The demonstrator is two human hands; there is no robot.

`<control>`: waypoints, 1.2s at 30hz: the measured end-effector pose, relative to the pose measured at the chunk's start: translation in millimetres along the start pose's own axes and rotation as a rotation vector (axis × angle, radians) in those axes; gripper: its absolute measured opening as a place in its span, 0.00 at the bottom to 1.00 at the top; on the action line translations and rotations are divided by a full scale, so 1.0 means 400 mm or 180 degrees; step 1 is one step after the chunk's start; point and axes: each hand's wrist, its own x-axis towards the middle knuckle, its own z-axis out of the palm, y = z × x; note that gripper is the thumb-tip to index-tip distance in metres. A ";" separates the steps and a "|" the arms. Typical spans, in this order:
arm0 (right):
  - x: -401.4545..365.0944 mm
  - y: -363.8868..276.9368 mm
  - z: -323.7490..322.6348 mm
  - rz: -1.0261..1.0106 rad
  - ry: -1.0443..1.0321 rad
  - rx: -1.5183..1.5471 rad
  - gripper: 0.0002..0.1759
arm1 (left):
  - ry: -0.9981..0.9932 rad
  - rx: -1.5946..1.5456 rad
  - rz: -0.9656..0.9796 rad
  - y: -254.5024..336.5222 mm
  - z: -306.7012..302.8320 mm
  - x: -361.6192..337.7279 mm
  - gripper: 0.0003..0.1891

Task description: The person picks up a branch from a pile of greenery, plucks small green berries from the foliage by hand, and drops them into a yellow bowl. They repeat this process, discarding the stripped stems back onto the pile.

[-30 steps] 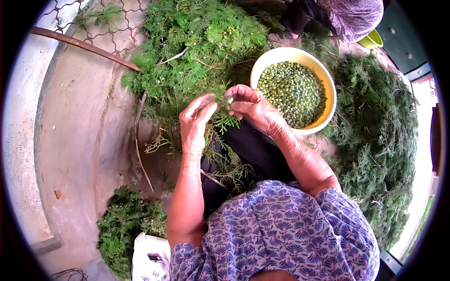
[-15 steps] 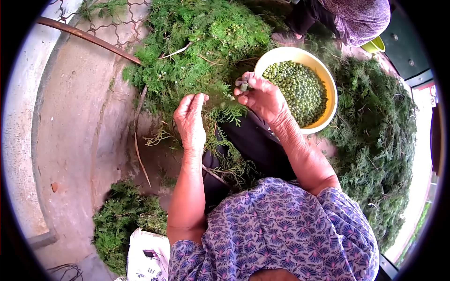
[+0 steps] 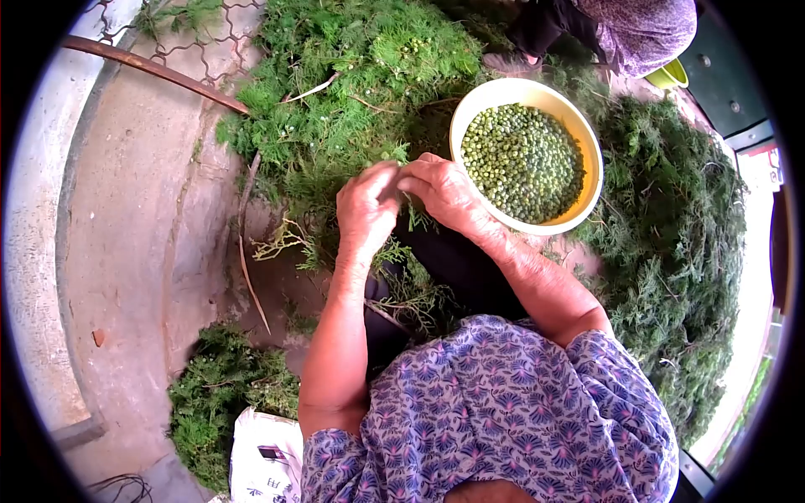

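My left hand (image 3: 367, 210) and my right hand (image 3: 449, 194) meet above my lap, their fingertips pinched together and touching or nearly so. A leafy green sprig (image 3: 397, 154) shows at the left fingertips, slightly blurred. What the right fingers pinch is hidden behind them. Just right of my right hand stands a round yellow basin (image 3: 594, 168), filled with small green berries (image 3: 524, 159). Loose evergreen sprigs (image 3: 419, 302) and a thin stem lie across my dark trousers below the hands.
A big heap of evergreen branches (image 3: 352, 84) lies ahead, another heap (image 3: 671, 218) at right, and a smaller pile (image 3: 222, 386) at lower left by a white sack (image 3: 264, 457). A wooden pole (image 3: 159, 71) crosses upper left. A person (image 3: 633, 29) sits at top right near a green-yellow basin (image 3: 669, 75).
My two hands have come together: the left moved right, the right moved left and slightly down, away from the basin. The small green bits seen in my right fingers are now hidden.
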 end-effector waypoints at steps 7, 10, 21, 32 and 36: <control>-0.057 0.028 0.017 0.1081 0.0722 0.1680 0.09 | -0.0203 0.0445 -0.0025 -0.006 0.022 -0.005 0.07; -0.035 0.005 -0.079 0.1935 0.1340 0.2864 0.10 | -0.0183 0.0418 0.0248 -0.002 0.008 -0.016 0.05; -0.097 0.171 -0.342 0.2122 0.1335 0.2395 0.10 | -0.0631 0.0554 0.1447 0.089 -0.047 -0.096 0.06; -0.079 -0.014 -0.111 0.1157 0.0323 0.2379 0.07 | -0.0187 -0.1004 -0.0430 0.091 0.000 -0.063 0.13; -0.085 -0.027 -0.052 0.0532 0.0135 0.1545 0.09 | -0.0176 -0.1197 -0.0467 0.089 -0.004 -0.059 0.12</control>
